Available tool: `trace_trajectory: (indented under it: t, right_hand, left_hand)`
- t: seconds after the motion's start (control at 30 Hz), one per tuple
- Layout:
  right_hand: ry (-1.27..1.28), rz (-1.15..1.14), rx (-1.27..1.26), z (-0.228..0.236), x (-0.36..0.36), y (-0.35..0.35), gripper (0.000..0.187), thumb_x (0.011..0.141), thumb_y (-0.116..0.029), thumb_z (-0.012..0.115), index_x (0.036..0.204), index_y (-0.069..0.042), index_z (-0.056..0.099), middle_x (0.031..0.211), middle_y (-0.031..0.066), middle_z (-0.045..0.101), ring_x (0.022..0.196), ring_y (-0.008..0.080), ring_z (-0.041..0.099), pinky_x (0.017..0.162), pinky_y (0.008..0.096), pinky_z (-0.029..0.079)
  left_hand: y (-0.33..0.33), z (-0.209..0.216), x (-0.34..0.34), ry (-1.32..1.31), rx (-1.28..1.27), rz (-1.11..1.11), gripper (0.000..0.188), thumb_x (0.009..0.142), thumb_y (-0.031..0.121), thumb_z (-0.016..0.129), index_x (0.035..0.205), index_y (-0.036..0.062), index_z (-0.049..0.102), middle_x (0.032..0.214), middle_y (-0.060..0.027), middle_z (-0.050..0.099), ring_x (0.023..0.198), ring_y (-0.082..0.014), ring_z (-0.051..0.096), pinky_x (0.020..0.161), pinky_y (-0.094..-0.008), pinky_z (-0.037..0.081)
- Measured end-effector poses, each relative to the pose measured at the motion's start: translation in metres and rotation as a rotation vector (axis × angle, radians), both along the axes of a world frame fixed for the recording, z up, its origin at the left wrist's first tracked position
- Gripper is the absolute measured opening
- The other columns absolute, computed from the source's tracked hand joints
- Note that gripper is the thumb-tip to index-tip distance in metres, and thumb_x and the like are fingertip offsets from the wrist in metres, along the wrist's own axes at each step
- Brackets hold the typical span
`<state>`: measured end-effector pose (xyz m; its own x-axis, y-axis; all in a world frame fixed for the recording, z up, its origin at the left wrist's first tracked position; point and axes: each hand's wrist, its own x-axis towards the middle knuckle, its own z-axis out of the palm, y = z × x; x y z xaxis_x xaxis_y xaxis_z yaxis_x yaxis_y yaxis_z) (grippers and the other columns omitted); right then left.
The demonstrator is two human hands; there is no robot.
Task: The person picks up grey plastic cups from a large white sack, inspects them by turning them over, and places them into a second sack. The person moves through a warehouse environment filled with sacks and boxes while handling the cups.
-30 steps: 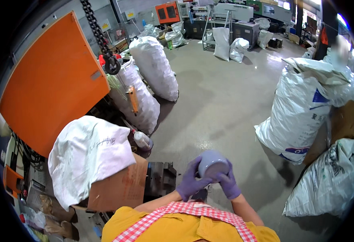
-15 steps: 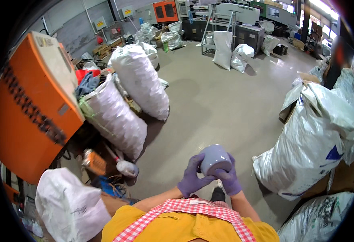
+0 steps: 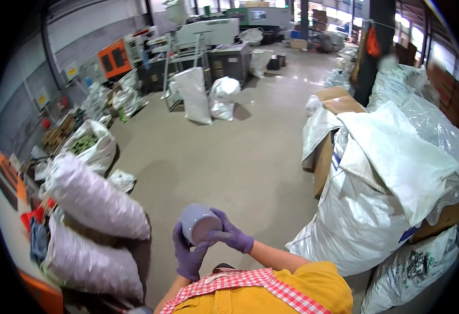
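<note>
A glossy lavender-grey round container [image 3: 200, 215] is tilted in front of my body, with its flat round end facing me. Both hands wear purple gloves. My left hand [image 3: 189, 257] grips the container's left and lower side. Wrapped round its right side is my right hand [image 3: 233, 235], with fingers at the far edge and the thumb across the flat end. The container's far side is hidden from view.
Long white sacks [image 3: 96, 196] lie at the left. Large white bags [image 3: 355, 209] and cardboard boxes [image 3: 339, 99] crowd the right. Across the grey floor [image 3: 229, 152] stand two white sacks [image 3: 193, 94], a step ladder [image 3: 185, 65] and machines.
My view has turned to the right, so the long sacks sit further left and the right-hand bags fill more of the picture. Both hands still hold the container.
</note>
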<state>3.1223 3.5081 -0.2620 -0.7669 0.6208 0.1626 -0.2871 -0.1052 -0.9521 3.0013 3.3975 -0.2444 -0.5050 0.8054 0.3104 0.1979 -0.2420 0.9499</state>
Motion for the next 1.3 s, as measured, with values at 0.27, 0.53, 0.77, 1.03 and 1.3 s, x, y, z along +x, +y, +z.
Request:
trace_trajectory:
  t: [0.27, 0.53, 0.77, 1.03, 1.3]
  right_hand:
    - [-0.002, -0.388, 0.008, -0.038, -0.018, 0.215, 0.069, 0.075, -0.022, 0.062, 0.129, -0.004, 0.023, 0.12, 0.0132, 0.04, 0.112, 0.0211, 0.04, 0.092, 0.0325, 0.038]
    - [-0.109, -0.615, 0.1, 0.01, 0.001, 0.405, 0.084, 0.063, -0.015, 0.075, 0.129, -0.008, 0.022, 0.12, 0.0119, 0.039, 0.109, 0.0214, 0.043, 0.089, 0.0324, 0.042]
    - [0.119, -0.634, -0.377, -0.023, 0.004, 0.526, 0.08, 0.064, -0.012, 0.07, 0.129, -0.015, 0.024, 0.12, 0.0092, 0.037, 0.113, 0.0241, 0.039, 0.089, 0.0375, 0.041]
    - [0.277, -0.431, -0.422, -0.03, -0.056, 0.762, 0.064, 0.069, -0.016, 0.056, 0.127, -0.013, 0.028, 0.118, 0.0093, 0.039, 0.11, 0.0245, 0.041, 0.09, 0.0373, 0.04]
    - [0.196, -0.146, -0.276, -0.015, -0.117, 0.984, 0.065, 0.067, -0.018, 0.057, 0.125, -0.007, 0.03, 0.117, 0.0109, 0.04, 0.109, 0.0236, 0.041, 0.092, 0.0367, 0.036]
  left_hand:
    - [0.243, -0.023, -0.029, 0.042, -0.02, -0.178, 0.086, 0.061, 0.017, 0.076, 0.128, 0.0084, 0.023, 0.118, -0.0157, 0.042, 0.101, -0.0232, 0.049, 0.074, -0.0325, 0.047]
    - [0.476, 0.001, -0.042, 0.102, -0.042, -0.511, 0.087, 0.063, 0.017, 0.076, 0.129, 0.0088, 0.021, 0.119, -0.0166, 0.04, 0.102, -0.0243, 0.05, 0.077, -0.0347, 0.048]
    - [0.631, -0.019, -0.051, 0.097, -0.16, -0.645, 0.09, 0.061, 0.034, 0.079, 0.129, 0.003, 0.028, 0.121, -0.0171, 0.041, 0.104, -0.0232, 0.049, 0.08, -0.0345, 0.047]
    - [0.826, 0.009, -0.096, 0.077, -0.287, -0.49, 0.084, 0.065, 0.024, 0.076, 0.131, 0.0073, 0.027, 0.127, -0.0126, 0.034, 0.113, -0.024, 0.042, 0.088, -0.0351, 0.042]
    - [1.005, -0.003, -0.149, -0.293, -0.029, -0.378, 0.081, 0.064, 0.003, 0.074, 0.129, 0.0079, 0.025, 0.129, -0.0095, 0.033, 0.121, -0.0213, 0.032, 0.098, -0.0369, 0.034]
